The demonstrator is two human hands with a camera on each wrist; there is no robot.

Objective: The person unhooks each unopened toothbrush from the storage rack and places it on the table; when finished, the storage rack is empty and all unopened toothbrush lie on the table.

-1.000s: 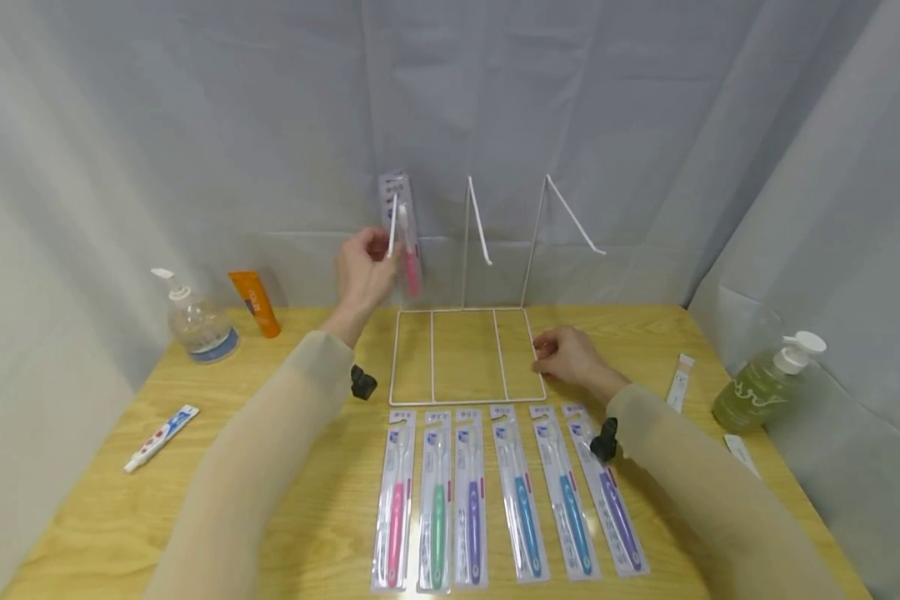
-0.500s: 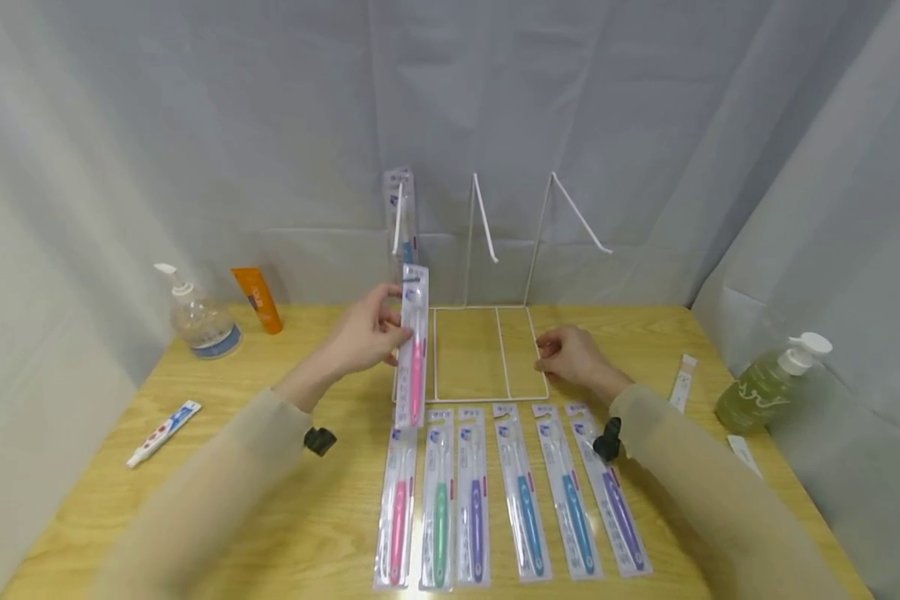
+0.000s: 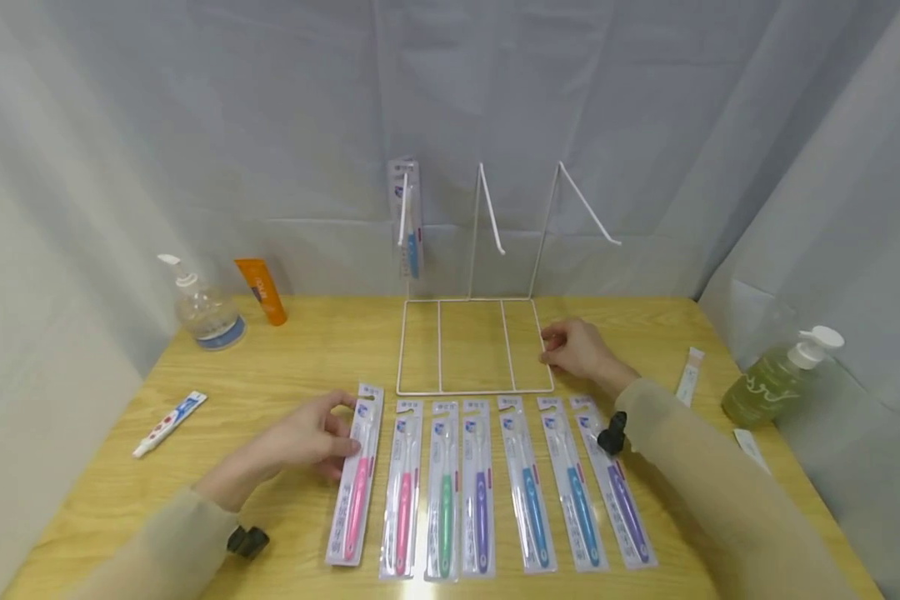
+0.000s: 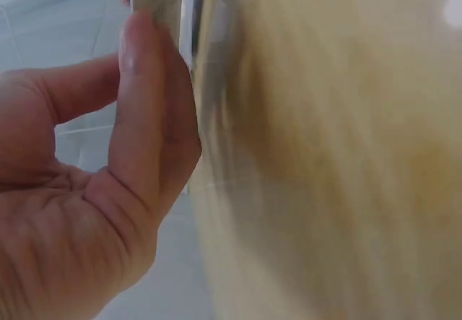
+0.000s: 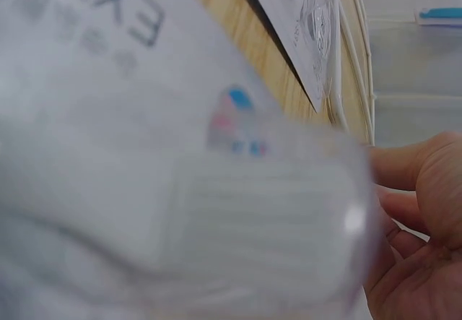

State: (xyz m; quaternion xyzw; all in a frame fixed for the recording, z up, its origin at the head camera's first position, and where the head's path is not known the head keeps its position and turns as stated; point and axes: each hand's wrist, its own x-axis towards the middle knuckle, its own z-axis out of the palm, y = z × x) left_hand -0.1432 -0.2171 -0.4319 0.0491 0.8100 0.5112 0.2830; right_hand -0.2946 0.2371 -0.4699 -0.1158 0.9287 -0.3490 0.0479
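My left hand lies on the table and pinches the left edge of a pink toothbrush pack, which lies flat at the left end of a row of several toothbrush packs. The left wrist view shows fingers against the pack's blurred edge. My right hand rests with bent fingertips on the right side of the white wire rack; its fingers show in the right wrist view behind a blurred pack. One blue toothbrush pack hangs on the rack's left hook.
At the back left stand a clear pump bottle and an orange tube. A small toothpaste tube lies at the left. A green pump bottle and two sachets are at the right. Grey curtains surround the table.
My left hand took the pink toothbrush pack off the rack's left hook, brought it down toward me and laid it at the left end of the row. My right hand stayed on the rack.
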